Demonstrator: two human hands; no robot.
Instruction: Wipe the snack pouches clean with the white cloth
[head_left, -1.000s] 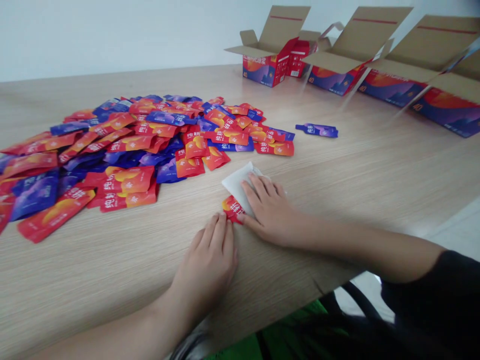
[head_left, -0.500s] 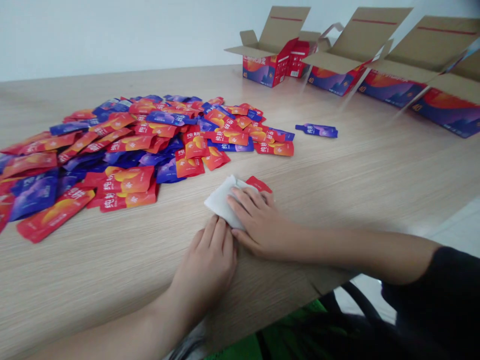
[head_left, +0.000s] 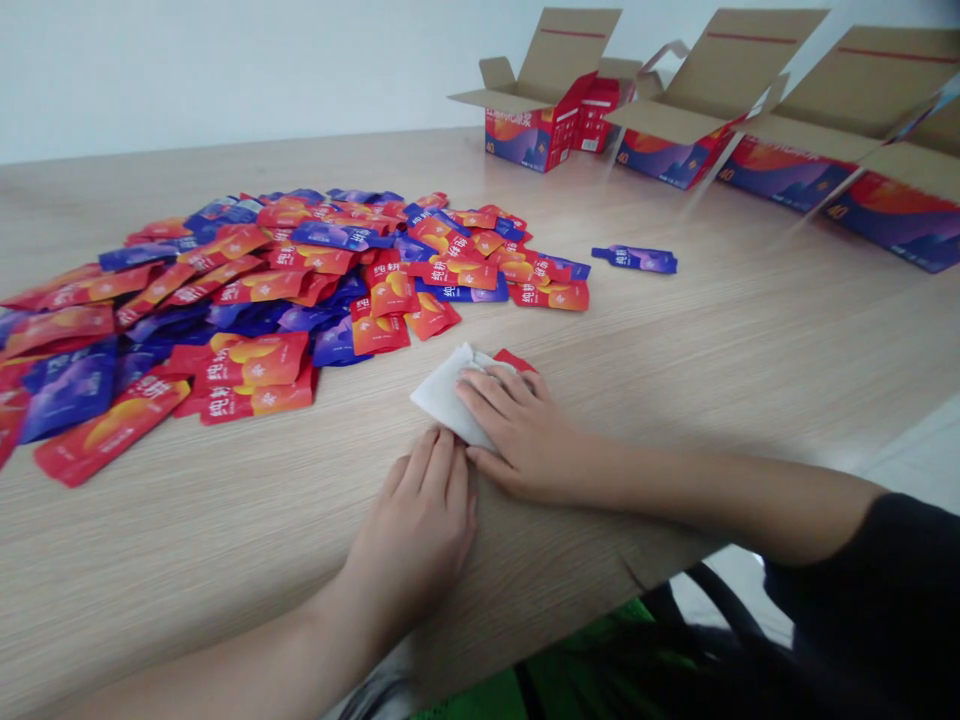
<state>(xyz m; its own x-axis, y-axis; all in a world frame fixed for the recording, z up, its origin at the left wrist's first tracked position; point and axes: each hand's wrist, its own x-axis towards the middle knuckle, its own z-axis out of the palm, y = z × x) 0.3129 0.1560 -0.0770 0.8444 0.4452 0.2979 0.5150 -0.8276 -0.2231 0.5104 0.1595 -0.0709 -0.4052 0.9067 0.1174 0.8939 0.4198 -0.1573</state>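
Note:
My right hand (head_left: 517,435) lies flat, fingers stretched, pressing a white cloth (head_left: 444,395) onto a red packet (head_left: 516,360) whose far corner shows beyond my fingers. My left hand (head_left: 420,520) rests flat on the wooden table (head_left: 712,340) just in front, its fingertips touching the near edge of the cloth. The rest of the packet is hidden under the cloth and my right hand.
A big heap of red and blue packets (head_left: 247,290) covers the left half of the table. One blue packet (head_left: 636,259) lies alone to the right. Open printed cartons (head_left: 544,125) stand along the far right edge. The table's near edge runs close to my arms.
My right hand slid the cloth leftward along the packet, covering the near end and baring the far red corner. In the last half second it barely moved. My left hand stayed put.

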